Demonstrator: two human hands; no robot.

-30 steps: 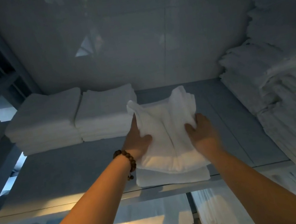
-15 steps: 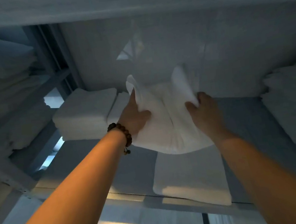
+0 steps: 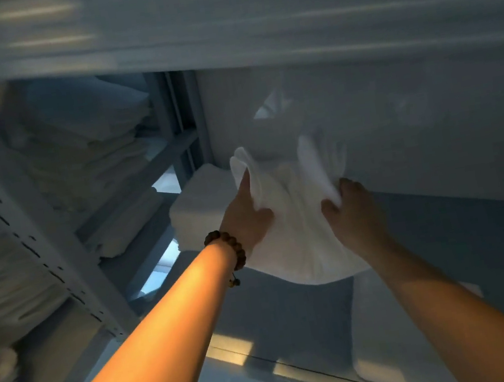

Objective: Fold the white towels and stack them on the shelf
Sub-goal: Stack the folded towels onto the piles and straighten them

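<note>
I hold a folded white towel (image 3: 299,229) in the air above the grey shelf (image 3: 295,315). My left hand (image 3: 244,215), with a bead bracelet on its wrist, grips the towel's left side. My right hand (image 3: 350,212) grips its right side. The towel sags in the middle and its two upper corners stick up. A stack of folded white towels (image 3: 200,205) stands at the back left of the shelf, just left of the held towel. Another folded white towel (image 3: 394,343) lies flat near the shelf's front edge, partly under my right forearm.
The underside of the shelf above (image 3: 218,16) spans the top of the view. A perforated metal upright (image 3: 33,243) stands at the left, with piles of white linen (image 3: 81,151) on the neighbouring rack. A glossy back wall (image 3: 413,121) closes off the shelf.
Both hands have lifted the towel off the folded one at the shelf's front and carried it up and back toward the left stack. The view has swung left and up.
</note>
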